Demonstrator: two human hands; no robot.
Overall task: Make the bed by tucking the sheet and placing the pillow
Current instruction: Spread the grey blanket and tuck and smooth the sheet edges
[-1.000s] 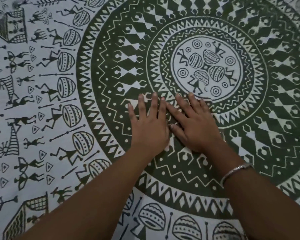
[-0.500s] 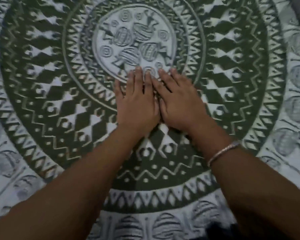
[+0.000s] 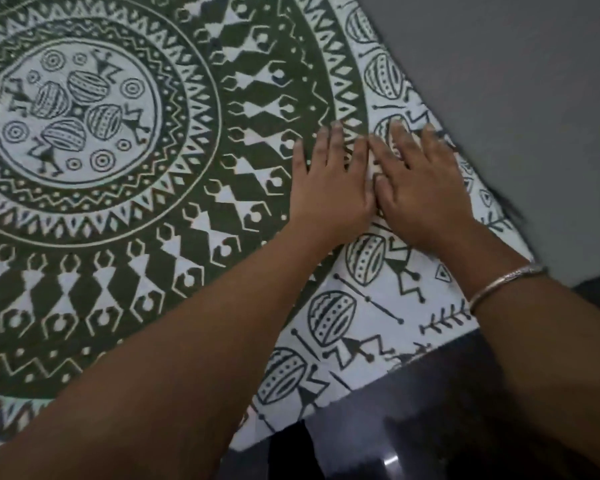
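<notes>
A white woven bedsheet printed in dark green [image 3: 118, 237] covers nearly everything in sight, spread flat and smooth over the bed with no crease that I can make out; a great round medallion fills its middle, ring inside ring of zigzags, diamonds and rows of little stick figures with linked arms, and at the hub a pale disc holds four striped drum shapes with small dancers around them; outside the rings the cloth turns white, scattered with more drums, figures, leafy sprigs and small triangles drawn in dark line; the fabric looks matte and thin. Along the far right edge of the sheet rises a plain grey wall [image 3: 516, 81], bare and even in tone, with a few dark threads straggling from the cloth's border where the two meet; below the near edge lies a dark glossy floor [image 3: 430, 427] that catches a faint gleam of light; the two edges of the sheet meet in a corner just beside the person's right wrist. Two bare forearms reach in from the bottom toward that corner; the left hand [image 3: 329, 188] lies palm down on the outer green band of the medallion, fingers straight and only slightly apart; the right hand [image 3: 426, 188] lies palm down just beside it on the white border, touching it along the thumb side, fingers straight and a little fanned, the tips blurred, close to the wall-side edge; a thin silver metal bangle [image 3: 499, 282] circles the right wrist.
</notes>
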